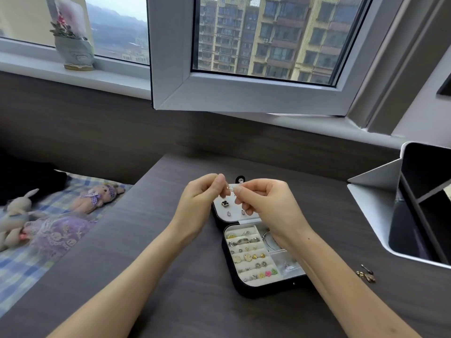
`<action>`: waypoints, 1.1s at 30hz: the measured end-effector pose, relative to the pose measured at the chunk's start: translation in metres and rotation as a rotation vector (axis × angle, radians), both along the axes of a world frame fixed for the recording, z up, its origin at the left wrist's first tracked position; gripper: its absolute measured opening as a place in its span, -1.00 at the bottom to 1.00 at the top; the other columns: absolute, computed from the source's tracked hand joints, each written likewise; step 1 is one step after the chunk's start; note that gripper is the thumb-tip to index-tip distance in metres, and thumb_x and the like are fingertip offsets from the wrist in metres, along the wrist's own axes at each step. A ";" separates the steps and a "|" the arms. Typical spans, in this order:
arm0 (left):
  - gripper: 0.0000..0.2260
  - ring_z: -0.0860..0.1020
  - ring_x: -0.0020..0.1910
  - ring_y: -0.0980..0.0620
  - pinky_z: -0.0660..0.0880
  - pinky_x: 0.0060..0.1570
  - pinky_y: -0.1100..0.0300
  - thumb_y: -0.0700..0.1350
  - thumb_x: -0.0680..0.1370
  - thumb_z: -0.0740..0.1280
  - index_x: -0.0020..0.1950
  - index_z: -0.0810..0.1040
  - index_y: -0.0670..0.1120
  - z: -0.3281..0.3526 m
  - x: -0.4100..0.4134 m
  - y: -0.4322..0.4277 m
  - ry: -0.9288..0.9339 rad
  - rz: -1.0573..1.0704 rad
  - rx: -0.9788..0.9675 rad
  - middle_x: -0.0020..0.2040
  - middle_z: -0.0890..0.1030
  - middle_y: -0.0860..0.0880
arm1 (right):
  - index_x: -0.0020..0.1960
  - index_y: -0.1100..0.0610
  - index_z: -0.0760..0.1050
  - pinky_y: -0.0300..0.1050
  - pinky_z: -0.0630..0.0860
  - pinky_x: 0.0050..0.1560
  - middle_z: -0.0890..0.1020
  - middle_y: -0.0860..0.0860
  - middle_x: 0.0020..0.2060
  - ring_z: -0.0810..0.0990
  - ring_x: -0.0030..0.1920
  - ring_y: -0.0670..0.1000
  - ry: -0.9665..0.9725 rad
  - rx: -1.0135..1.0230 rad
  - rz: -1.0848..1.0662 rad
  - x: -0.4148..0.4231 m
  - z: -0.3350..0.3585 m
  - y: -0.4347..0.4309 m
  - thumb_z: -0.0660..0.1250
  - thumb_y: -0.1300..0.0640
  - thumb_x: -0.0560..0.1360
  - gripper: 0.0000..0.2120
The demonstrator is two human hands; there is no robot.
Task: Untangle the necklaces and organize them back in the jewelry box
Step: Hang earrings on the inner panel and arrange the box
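Left hand: my left hand (199,200) is raised over the far half of the box, thumb and forefinger pressed together on 1 end of a small silver piece (230,188).
Right hand: my right hand (262,203) mirrors it from the other side, thumb and forefinger pinching the same piece; the other fingers curl under.
What I hold: a tiny shiny knot of metal, too small for me to tell chain from pendant; I take it for the tangled part of a necklace.
Key relation: the piece sits directly between my 2 pinches, its short length running left to right, both hands equally near.
Jewelry box: the jewelry box (253,289) lies open on the desk (170,276) right below my hands, lid panel away from me, tray toward me.
Lid panel: a dark clover pendant (224,203) and 2 small drops hang there, just under the piece I hold.
Tray: rows of rings and earrings fill the left side; a silver chain (269,239) lies in the right compartment, partly under my right wrist.
Step in hand: I judge I am teasing the knot apart, nothing yet laid back.
Next move: likely a gentle pull outward along that left-right line.
Risk: pulling hard could tighten the knot.
Stray bits: gold pieces (366,275) lie on the desk well right of the box.
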State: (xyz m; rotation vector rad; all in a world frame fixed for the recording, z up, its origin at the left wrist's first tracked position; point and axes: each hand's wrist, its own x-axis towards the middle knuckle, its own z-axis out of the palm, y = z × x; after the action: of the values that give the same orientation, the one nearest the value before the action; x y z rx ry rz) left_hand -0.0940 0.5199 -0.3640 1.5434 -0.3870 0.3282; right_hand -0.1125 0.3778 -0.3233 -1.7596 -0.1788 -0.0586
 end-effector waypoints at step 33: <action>-0.62 0.18 -0.52 0.10 0.15 -0.44 0.29 -0.18 0.49 0.18 -0.55 0.31 -0.05 0.021 -0.010 -0.002 0.907 -0.478 -0.455 -0.51 0.25 0.03 | -0.15 0.20 0.58 -0.14 0.50 -0.20 0.60 -0.05 -0.28 0.54 -0.26 -0.06 -0.731 -0.605 0.292 0.018 0.011 -0.022 0.34 0.28 0.43 -0.95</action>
State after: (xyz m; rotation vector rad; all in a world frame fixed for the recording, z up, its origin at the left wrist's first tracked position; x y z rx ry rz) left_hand -0.1039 0.5177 -0.3435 0.9716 0.0517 -0.6156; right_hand -0.0944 0.3553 -0.3121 -2.2199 -1.0723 -0.4775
